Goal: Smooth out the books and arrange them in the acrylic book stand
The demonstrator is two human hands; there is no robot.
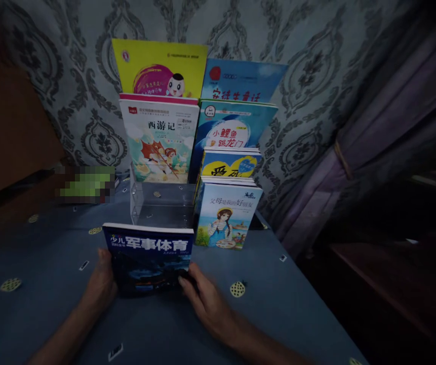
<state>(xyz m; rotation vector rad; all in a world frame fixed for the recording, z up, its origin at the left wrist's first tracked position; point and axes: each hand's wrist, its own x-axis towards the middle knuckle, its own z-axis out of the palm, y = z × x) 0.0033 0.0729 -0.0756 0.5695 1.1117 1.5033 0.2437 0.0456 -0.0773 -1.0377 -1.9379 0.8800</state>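
Both my hands hold a dark blue book (pixel 147 258) with white Chinese lettering, upright on the blue cloth just in front of a clear acrylic book stand (pixel 157 203). My left hand (pixel 102 284) grips the book's left edge. At its lower right corner is my right hand (pixel 202 299), fingers curled on the cover. The stand's front left slot shows bare acrylic. Its other tiers carry a white and teal book (pixel 159 139), a yellow book (pixel 159 66), and on the right a girl-cover book (pixel 227 215) with several blue ones behind.
A blue cloth (pixel 43 274) with small dotted patches covers the table. Patterned grey wallpaper stands behind the stand. A purple curtain (pixel 354 152) hangs at the right beyond the table edge. A blurred green object (pixel 86 185) lies at the back left near dark wooden furniture.
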